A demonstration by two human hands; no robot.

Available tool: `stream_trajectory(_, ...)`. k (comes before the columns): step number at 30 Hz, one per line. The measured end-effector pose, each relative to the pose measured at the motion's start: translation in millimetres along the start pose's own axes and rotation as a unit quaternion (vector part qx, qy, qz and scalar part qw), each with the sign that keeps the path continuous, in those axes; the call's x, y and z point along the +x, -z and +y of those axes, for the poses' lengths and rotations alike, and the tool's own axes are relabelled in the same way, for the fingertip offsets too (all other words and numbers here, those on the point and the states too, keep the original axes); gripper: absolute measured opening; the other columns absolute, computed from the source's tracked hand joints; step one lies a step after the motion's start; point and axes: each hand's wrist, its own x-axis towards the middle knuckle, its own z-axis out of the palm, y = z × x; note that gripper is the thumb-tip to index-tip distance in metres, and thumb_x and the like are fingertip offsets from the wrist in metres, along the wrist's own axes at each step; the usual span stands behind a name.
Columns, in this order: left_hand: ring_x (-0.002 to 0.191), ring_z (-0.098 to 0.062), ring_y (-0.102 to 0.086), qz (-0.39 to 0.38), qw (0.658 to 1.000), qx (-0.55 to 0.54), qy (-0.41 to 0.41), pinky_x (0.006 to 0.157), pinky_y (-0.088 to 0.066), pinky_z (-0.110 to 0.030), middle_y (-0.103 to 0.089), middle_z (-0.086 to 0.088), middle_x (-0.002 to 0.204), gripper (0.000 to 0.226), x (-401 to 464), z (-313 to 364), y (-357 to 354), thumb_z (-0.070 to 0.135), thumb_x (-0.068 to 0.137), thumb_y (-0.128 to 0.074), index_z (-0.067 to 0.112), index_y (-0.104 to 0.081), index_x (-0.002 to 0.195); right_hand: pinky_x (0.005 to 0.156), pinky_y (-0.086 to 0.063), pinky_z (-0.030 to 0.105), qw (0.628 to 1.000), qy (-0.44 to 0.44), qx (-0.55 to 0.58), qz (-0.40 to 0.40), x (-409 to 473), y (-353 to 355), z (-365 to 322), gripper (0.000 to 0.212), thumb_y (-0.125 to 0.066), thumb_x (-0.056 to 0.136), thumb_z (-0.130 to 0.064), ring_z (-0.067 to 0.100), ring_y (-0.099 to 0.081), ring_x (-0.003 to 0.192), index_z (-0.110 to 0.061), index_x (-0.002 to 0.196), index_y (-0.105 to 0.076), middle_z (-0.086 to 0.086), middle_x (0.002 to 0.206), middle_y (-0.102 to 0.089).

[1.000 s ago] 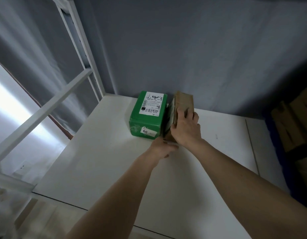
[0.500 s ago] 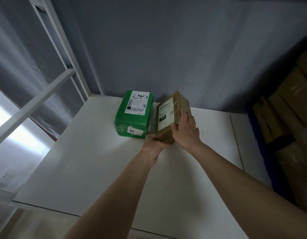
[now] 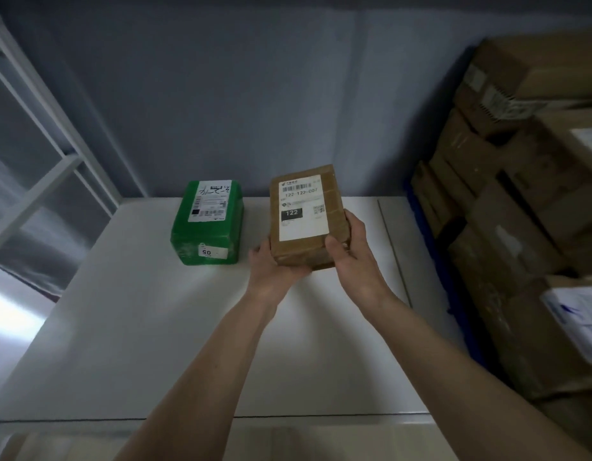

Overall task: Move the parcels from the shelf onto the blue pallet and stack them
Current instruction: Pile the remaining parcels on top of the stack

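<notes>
Holding the brown parcel [image 3: 304, 214] in both hands, we have it raised off the white shelf [image 3: 128, 321], its labelled face turned up toward us. Our left hand [image 3: 274, 271] cups the near left corner from below, the fingers curled under the parcel and mostly hidden, the thumb up along its left edge. Our right hand [image 3: 351, 251] grips the near right corner, thumb pressed onto the top face beside the white label [image 3: 303, 207] and fingers wrapped round the right side. The label shows a barcode, the number 122-122-007 and a black patch reading 122.

To the left of the parcel we carry, apart from it, the green parcel [image 3: 206, 224] sits flat on the shelf close to the grey back wall [image 3: 254, 94]. It bears a white label on top and a small sticker on its near face.

At the left edge we see the white bars of the shelf frame [image 3: 52, 174]. On the right, beyond the shelf's end, brown cardboard boxes [image 3: 520, 211] stand stacked in a tall pile, some with white labels, and a strip of blue [image 3: 431, 257] shows along their left side; we cannot tell what it belongs to.
</notes>
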Motion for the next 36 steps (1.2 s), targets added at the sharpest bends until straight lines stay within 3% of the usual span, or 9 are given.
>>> stream_trajectory(5,0.116,-0.019,-0.057,-0.005,0.997,0.024,-0.078,0.092,-0.054,-0.037,-0.062,0.004,0.122,0.08,-40,30,-29,0.018,0.048,-0.086,0.039,-0.056,0.119,0.076,-0.04,-0.002,0.999,0.003,0.024,0.022,-32,33,-12,0.05,-0.044,0.101,-0.022,-0.003,-0.041,0.117,-0.03,0.145,-0.022,-0.011,0.138,-0.042)
stream_trajectory(8,0.102,-0.007,-0.066,-0.027,0.992,-0.002,-0.123,0.078,-0.057,-0.023,-0.068,0.007,0.114,0.072,-70,51,-46,0.002,0.06,-0.087,0.03,-0.057,0.119,0.081,-0.046,0.004,0.999,0.016,0.038,0.032,-51,56,-24,0.05,-0.048,0.099,-0.021,0.0,-0.046,0.115,-0.024,0.143,-0.024,-0.012,0.127,-0.046)
stream_trajectory(11,0.099,-0.005,-0.067,-0.031,0.989,-0.013,-0.144,0.075,-0.056,-0.021,-0.07,0.008,0.109,0.07,-100,68,-62,0.0,0.061,-0.086,0.028,-0.058,0.119,0.092,-0.048,0.018,0.998,0.031,0.043,0.042,-73,81,-37,0.047,-0.051,0.098,-0.017,0.006,-0.05,0.115,-0.018,0.139,-0.029,-0.008,0.123,-0.05)
stream_trajectory(15,0.101,-0.012,-0.068,-0.022,0.985,-0.013,-0.169,0.077,-0.056,-0.023,-0.07,0.001,0.112,0.071,-137,85,-90,0.002,0.062,-0.086,0.016,-0.058,0.125,0.087,-0.049,0.013,0.996,0.046,0.066,0.034,-104,122,-52,0.037,-0.052,0.096,-0.012,0.008,-0.053,0.114,-0.019,0.127,-0.033,-0.005,0.12,-0.054)
stream_trajectory(20,0.103,-0.01,-0.066,-0.004,0.977,-0.007,-0.211,0.087,-0.057,-0.033,-0.068,0.003,0.115,0.073,-181,99,-128,0.006,0.062,-0.087,0.017,-0.055,0.127,0.069,-0.047,0.003,0.994,0.082,0.063,0.036,-137,174,-67,0.032,-0.056,0.094,-0.016,-0.019,-0.055,0.084,-0.02,0.118,-0.035,-0.022,0.097,-0.052)
stream_trajectory(25,0.115,-0.012,-0.06,-0.005,0.971,0.015,-0.239,0.092,-0.054,-0.037,-0.06,0.005,0.125,0.091,-217,105,-162,0.023,0.054,-0.09,0.028,-0.046,0.134,0.073,-0.05,0.008,0.991,0.096,0.06,0.072,-162,215,-66,0.035,-0.06,0.092,-0.021,-0.001,-0.057,0.097,-0.017,0.117,-0.037,-0.006,0.11,-0.056)
stream_trajectory(29,0.114,-0.007,-0.058,0.0,0.971,0.005,-0.238,0.089,-0.055,-0.033,-0.055,0.007,0.129,0.097,-240,112,-190,0.039,0.046,-0.088,0.038,-0.044,0.132,0.097,-0.048,0.026,0.989,0.104,0.051,0.087,-179,242,-59,0.046,-0.061,0.091,-0.022,0.008,-0.047,0.119,-0.022,0.128,-0.035,-0.002,0.129,-0.044)
stream_trajectory(33,0.117,-0.009,-0.055,0.03,0.971,0.01,-0.236,0.094,-0.053,-0.036,-0.05,0.006,0.132,0.098,-260,118,-219,0.052,0.046,-0.082,0.041,-0.038,0.133,0.085,-0.034,0.001,0.991,0.099,0.044,0.081,-198,269,-56,0.058,-0.059,0.092,-0.021,0.001,-0.04,0.118,-0.026,0.143,-0.033,-0.008,0.129,-0.033)
stream_trajectory(36,0.118,-0.012,-0.054,0.066,0.965,0.002,-0.254,0.095,-0.051,-0.043,-0.049,0.005,0.131,0.089,-272,124,-233,0.06,0.048,-0.077,0.046,-0.04,0.128,0.08,-0.036,0.0,0.99,0.109,0.058,0.069,-208,285,-59,0.056,-0.061,0.091,-0.019,-0.002,-0.042,0.111,-0.028,0.14,-0.035,-0.008,0.125,-0.034)
